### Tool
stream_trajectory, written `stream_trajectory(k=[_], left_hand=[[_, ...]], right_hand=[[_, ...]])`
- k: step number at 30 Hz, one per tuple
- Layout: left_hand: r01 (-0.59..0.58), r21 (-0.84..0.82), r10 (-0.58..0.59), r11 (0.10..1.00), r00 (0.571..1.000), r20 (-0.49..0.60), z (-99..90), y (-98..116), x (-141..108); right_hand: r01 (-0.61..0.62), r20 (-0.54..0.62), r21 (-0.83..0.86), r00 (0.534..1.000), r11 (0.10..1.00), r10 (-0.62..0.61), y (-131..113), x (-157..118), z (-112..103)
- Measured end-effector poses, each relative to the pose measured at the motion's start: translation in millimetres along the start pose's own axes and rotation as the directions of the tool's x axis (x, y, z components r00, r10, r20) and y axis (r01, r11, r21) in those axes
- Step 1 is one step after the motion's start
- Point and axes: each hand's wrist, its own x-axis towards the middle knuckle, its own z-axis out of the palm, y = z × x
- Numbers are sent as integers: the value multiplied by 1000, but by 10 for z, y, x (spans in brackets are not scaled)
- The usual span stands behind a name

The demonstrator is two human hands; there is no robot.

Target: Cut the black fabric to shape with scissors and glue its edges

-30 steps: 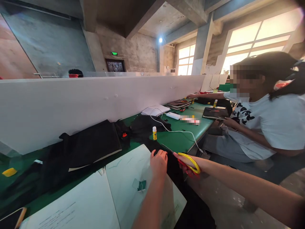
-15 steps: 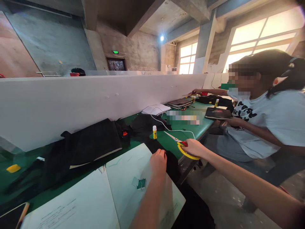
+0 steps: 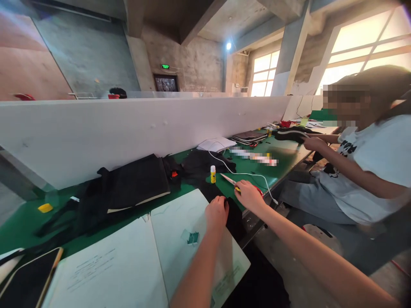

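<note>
An open sketchbook lies in front of me, with small green pieces on its right page. My left hand rests at that page's upper right edge with fingers curled; whatever it may hold is hidden. My right hand is closed on scissors with yellow and red handles, their blades pointing up and left toward a yellow glue stick that stands upright on the green table. Black cloth lies under the hands.
A black book and black fabric lie behind the sketchbook; a phone is at lower left. A white cable crosses the table. A white partition runs behind. At right, a seated person holds something black.
My right hand has drawn the scissors in closer to my left hand, and its grip on the handles has changed. The person at right has brought both hands together at a black object.
</note>
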Motion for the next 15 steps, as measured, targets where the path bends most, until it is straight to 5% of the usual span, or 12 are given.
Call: stream_trajectory(k=[7, 15], left_hand=[[38, 58, -44, 998, 995, 90, -296, -51, 60], [169, 217, -184, 961, 982, 51, -914, -926, -197]], right_hand=[[-46, 109, 156, 994, 987, 29, -307, 130, 203], [-210, 146, 323, 974, 923, 171, -527, 462, 303]])
